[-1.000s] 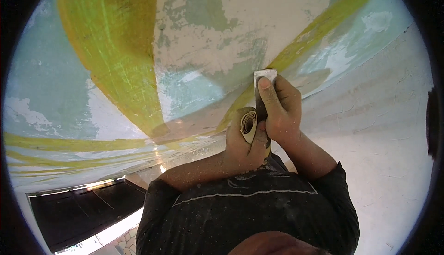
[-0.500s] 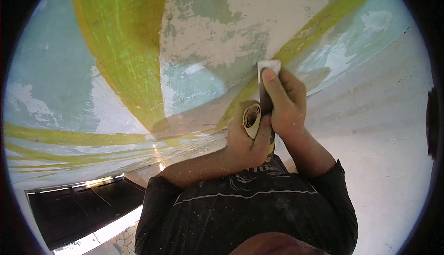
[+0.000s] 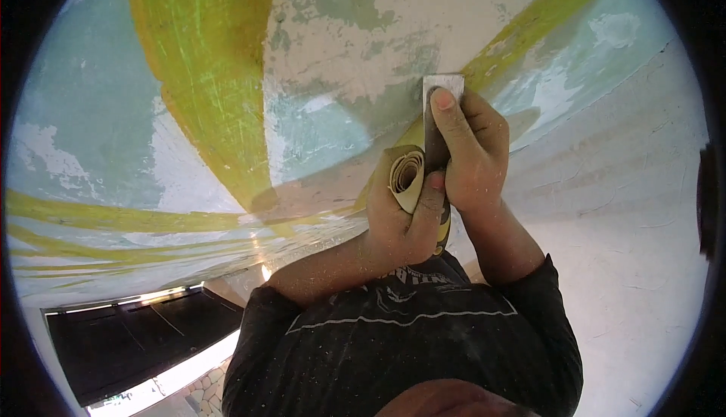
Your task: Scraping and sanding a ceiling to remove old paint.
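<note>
Both of my hands are on one putty knife [image 3: 436,141], its flat metal blade pointing up toward the painted surface. Around its black and yellow handle, my left hand [image 3: 402,228] is closed and also clasps a rolled sheet of sandpaper [image 3: 407,173]. The fingers of my right hand [image 3: 478,156] wrap the blade from the right, the thumb lying along its face near the square tip. That tip is at the painted surface [image 3: 340,69], by a yellow band; whether it touches cannot be made out.
White filler patches, pale blue paint and wide yellow stripes [image 3: 204,92] cover the curved surface. A pale wall [image 3: 605,266] with fine cracks stands on the right. At the lower left is a dark panelled opening [image 3: 144,337], with stone paving [image 3: 204,394] beyond.
Both hands and the putty knife have shifted slightly up across the painted surface. The sandpaper roll has moved a little with the left hand.
</note>
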{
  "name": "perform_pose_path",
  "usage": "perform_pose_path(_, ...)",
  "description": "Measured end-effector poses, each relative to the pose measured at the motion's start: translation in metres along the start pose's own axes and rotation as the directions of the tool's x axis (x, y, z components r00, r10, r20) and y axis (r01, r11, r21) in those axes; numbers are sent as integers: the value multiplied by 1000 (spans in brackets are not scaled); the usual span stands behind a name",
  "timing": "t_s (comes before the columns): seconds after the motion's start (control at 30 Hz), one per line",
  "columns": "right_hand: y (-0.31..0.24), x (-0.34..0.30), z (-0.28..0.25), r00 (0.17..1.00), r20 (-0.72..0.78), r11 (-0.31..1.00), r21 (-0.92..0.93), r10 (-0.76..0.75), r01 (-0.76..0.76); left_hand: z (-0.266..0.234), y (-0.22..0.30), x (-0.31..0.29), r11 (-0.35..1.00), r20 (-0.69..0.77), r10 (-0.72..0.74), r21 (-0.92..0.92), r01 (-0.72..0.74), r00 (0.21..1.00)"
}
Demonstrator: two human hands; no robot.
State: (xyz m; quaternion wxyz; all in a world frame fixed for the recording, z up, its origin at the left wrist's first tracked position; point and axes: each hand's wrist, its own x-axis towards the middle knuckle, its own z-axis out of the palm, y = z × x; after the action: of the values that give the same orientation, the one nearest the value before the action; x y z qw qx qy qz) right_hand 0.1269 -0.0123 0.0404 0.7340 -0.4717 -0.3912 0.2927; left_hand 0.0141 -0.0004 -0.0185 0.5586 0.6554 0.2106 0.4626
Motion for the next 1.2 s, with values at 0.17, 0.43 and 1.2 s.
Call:
perform_pose_path(0.17, 19, -7, -6, 1000, -23, 991, -134, -22, 19, 1, 2, -1, 998, 47, 28, 48, -30, 999)
perform_pose_path(0.43, 8, -4, 3, 1000, -16, 988, -155, -23, 20, -6, 4, 3, 979, 66, 117, 157, -126, 991)
perform_pose_path(1.2, 28, -20, -2, 992, -88, 983, 164, 93, -78, -15, 6, -5, 991, 33, 44, 124, -48, 999)
